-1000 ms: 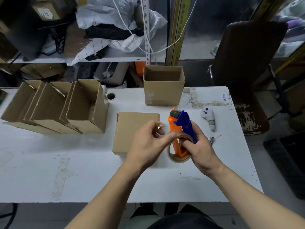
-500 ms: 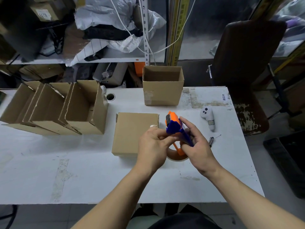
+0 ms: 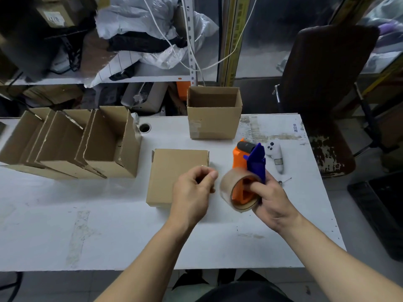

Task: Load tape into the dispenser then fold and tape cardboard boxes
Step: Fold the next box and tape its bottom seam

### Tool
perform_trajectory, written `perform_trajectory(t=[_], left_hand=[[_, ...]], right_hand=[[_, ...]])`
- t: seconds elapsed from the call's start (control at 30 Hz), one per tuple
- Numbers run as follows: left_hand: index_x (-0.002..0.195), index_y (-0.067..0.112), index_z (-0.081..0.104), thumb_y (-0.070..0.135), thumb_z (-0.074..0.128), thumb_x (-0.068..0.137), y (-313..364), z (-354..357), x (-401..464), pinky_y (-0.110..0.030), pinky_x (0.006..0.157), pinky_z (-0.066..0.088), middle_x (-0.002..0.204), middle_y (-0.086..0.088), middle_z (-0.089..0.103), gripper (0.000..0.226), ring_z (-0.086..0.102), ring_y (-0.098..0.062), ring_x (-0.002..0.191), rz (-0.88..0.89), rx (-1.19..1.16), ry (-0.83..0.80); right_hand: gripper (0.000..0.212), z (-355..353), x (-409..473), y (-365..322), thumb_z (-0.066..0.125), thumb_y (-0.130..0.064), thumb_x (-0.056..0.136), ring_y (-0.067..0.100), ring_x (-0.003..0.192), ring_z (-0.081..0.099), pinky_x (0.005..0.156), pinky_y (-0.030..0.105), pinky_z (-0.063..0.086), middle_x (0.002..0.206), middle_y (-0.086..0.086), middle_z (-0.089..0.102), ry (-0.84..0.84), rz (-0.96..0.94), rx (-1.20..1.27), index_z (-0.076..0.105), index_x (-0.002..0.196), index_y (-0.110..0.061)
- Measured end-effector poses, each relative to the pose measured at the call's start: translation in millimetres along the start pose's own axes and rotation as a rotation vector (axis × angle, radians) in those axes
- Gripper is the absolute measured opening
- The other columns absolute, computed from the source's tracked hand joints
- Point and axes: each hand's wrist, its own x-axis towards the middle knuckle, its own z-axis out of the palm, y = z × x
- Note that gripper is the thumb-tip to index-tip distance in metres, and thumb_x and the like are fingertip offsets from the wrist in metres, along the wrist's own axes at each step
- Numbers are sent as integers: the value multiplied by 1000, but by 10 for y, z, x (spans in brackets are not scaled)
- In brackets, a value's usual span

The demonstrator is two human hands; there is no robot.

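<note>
Cardboard boxes are sitting across the white table, and I am taking them largest first: a row of open boxes lying tipped at ten o'clock, an upright open box at twelve, and a flat closed box at centre, just beside my left hand. I judge it is lying near so I can tape it once loading is done.

My right hand is gripping the orange and blue tape dispenser at two o'clock, raised over the table, with the roll of brown tape already sitting on its hub. I am tilting it toward me to see the roll's face.

My left hand is curling its thumb and forefinger together, probably pinching the clear tape end; I cannot make out the strip itself.

A white controller is lying at two o'clock beyond the dispenser. Something small and metal beside my right hand is too tiny to name.
</note>
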Motion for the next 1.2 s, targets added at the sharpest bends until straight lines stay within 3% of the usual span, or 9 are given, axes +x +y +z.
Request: perform_trajectory(t=[0.13,0.3,0.47,0.6,0.7,0.8,0.9,1.03,1.2], left_hand=[[119,29,72,16,64,103,2,-22,-40,-35,77,60,83,2,72,23,70,-17,75,54,-17,-78],[83,22,71,32,59,105,92,-30,-92,-25,60,46,67,7,64,27,53,-9,59,81,166,-91],[67,8,41,42,55,106,89,-6,-43,-30,54,28,55,5,33,53,32,-12,56,187,404,-58],[95,25,74,14,65,100,7,-20,13,-15,74,46,90,14,66,15,63,-4,82,252,353,-16],[114,27,76,3,58,101,63,-24,-21,-16,88,50,109,16,70,33,67,-1,102,272,226,12],[112,25,77,12,61,103,175,18,-112,-22,89,52,106,16,72,23,68,-6,105,337,172,19],[110,28,79,24,70,100,254,64,-199,-21,86,52,100,15,72,14,68,-6,99,340,159,21],[116,29,77,42,79,90,240,120,-236,-19,84,51,100,15,67,29,65,-4,94,287,268,-1],[109,27,79,35,85,86,235,135,-197,-17,82,51,92,13,72,25,66,-4,87,233,282,49]], right_hand=[[36,30,40,-81,57,8,80,20,84,71,79,31,60,92,8,72,15,106,177,82,94,-14],[35,68,74,-112,56,1,77,22,84,74,77,32,63,95,9,74,20,171,298,83,93,-13],[33,129,54,-142,62,4,71,21,83,76,77,32,64,91,8,77,-42,145,253,85,88,-13],[33,143,80,-159,59,-1,73,20,83,75,81,33,62,91,8,76,-28,119,235,84,90,-13],[34,139,105,-181,57,6,80,19,82,73,80,32,61,90,7,74,-12,54,180,80,97,-12],[37,134,120,-198,45,16,92,18,80,70,74,30,61,87,8,70,20,1,115,70,106,-7],[38,132,149,-188,45,18,92,26,92,65,86,41,55,97,14,66,42,-25,73,68,110,-7],[39,135,162,-195,44,20,91,26,89,63,80,39,55,93,14,64,77,-53,42,67,106,-9],[42,127,178,-167,45,20,91,27,90,60,83,42,51,92,12,65,96,-83,-7,65,115,-9]])
